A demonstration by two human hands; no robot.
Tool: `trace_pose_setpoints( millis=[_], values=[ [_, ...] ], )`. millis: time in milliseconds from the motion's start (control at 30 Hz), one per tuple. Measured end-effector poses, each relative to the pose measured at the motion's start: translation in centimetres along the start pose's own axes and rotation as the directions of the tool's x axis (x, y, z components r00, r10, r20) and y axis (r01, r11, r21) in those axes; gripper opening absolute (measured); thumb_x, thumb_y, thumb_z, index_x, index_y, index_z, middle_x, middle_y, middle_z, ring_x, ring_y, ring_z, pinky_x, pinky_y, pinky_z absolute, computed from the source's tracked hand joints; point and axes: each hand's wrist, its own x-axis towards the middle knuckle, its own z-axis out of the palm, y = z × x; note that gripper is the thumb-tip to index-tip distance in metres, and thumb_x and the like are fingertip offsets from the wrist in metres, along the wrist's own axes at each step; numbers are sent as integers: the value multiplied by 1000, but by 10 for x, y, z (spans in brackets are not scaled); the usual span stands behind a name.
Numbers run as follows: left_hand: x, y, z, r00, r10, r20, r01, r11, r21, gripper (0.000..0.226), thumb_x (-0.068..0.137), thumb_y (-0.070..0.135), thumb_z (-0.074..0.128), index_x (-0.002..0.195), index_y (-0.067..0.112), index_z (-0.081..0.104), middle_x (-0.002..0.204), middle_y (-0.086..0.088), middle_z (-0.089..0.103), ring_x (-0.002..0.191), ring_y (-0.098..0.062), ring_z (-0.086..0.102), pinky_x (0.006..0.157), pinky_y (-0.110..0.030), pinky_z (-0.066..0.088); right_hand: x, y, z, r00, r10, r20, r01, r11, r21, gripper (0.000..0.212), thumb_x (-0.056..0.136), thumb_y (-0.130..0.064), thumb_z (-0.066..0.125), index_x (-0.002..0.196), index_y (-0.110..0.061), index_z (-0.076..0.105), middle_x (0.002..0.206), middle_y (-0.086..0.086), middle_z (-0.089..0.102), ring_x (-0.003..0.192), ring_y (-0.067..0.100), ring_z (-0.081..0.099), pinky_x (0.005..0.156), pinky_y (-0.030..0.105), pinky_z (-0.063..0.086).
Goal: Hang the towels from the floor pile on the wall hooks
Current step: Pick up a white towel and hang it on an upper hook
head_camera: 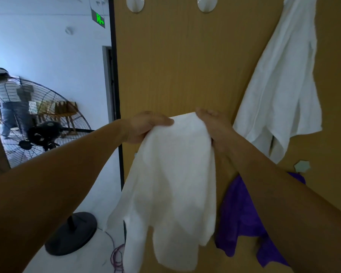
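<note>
Before the wooden wall panel point(185, 66), we are gripping a white towel point(171, 184) by its top edge, our left hand point(146, 126) and right hand point(217, 127) each clenching one upper corner. Above us, two white hooks point(135, 3) are standing bare, while a second white towel point(280, 85) is hanging at right and a purple towel point(242, 217) is hanging lower down.

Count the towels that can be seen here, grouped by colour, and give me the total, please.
White towels: 2, one held in both hands and one hanging from a hook at the upper right.
Purple towels: 1, hanging low on the wooden panel.
Total: 3 towels.
</note>
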Motion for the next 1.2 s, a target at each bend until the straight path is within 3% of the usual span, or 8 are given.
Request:
trace_pose_setpoints(
  millis=[200, 367, 467, 600, 700, 800, 933, 1200],
  values=[
    [6, -7, -6, 922, 251, -296, -166, 944, 285, 19, 87, 33, 67, 77, 17, 70, 74, 4, 69, 70, -12, 65, 65, -27, 51, 1, 6, -17, 978, 9, 211, 67, 934, -352, 27, 86, -38, 67, 87, -11, 66, 85, -3, 67, 78, 10, 62, 66, 19, 49],
    [12, -12, 3, 893, 436, -110, -145, 512, 846, 23, 93, 34, 57, 92, 14, 69, 90, -1, 66, 81, -16, 58, 65, -23, 41, 20, 11, -16, 914, -391, -108, 277, 796, -538, 16, 90, -35, 62, 88, -19, 63, 82, -8, 60, 80, 10, 56, 74, 27, 45],
    [12, -12, 0, 930, 314, -188, -123, 752, 648, 21, 90, 29, 64, 86, 10, 71, 83, -2, 66, 78, -16, 59, 67, -24, 46, 18, 11, -8, 948, -319, -25, 254, 798, -547, 21, 92, -33, 59, 94, -13, 63, 85, -4, 60, 83, 13, 56, 73, 27, 44],
    [8, -12, -1, 973, 157, -170, -122, 973, 197, 15, 85, 23, 70, 82, 8, 68, 88, -5, 68, 89, -23, 65, 86, -38, 54, 8, 3, -8, 988, -28, 150, 59, 977, -207, 28, 92, -31, 61, 105, -7, 66, 102, 4, 70, 94, 17, 65, 83, 29, 52],
    [6, -5, 3, 995, 93, -48, -92, 996, 23, 13, 89, 22, 62, 79, 14, 67, 91, -6, 65, 89, -25, 62, 84, -39, 51, 8, -5, -7, 972, 74, 222, -103, 987, 120, 31, 95, -25, 56, 118, -5, 62, 112, 7, 69, 101, 19, 66, 90, 32, 53],
    [3, 3, 5, 994, 91, 67, -83, 990, -112, 26, 90, 24, 54, 69, 21, 70, 81, -1, 66, 77, -17, 64, 73, -32, 49, 12, -10, -5, 984, 92, 150, -107, 990, 91, 37, 94, -27, 59, 123, -6, 60, 119, 10, 66, 109, 23, 63, 99, 37, 49],
    [6, 7, 5, 993, 118, -3, -117, 977, -179, 18, 90, 28, 58, 96, 13, 66, 94, -4, 66, 90, -21, 63, 79, -35, 50, 12, -16, 0, 991, 5, 137, -17, 996, 84, 32, 96, -28, 56, 118, -6, 62, 117, 7, 68, 107, 21, 64, 97, 36, 50],
    [-4, 39, -10, 974, 222, -43, -222, 904, -366, 30, 93, 27, 52, 113, 7, 62, 108, -10, 67, 100, -25, 64, 85, -39, 51, 16, -46, 13, 978, -114, 176, 127, 990, -68, 22, 98, -24, 52, 93, -7, 65, 85, 2, 67, 69, 8, 59, 51, 14, 46]
  ],
)
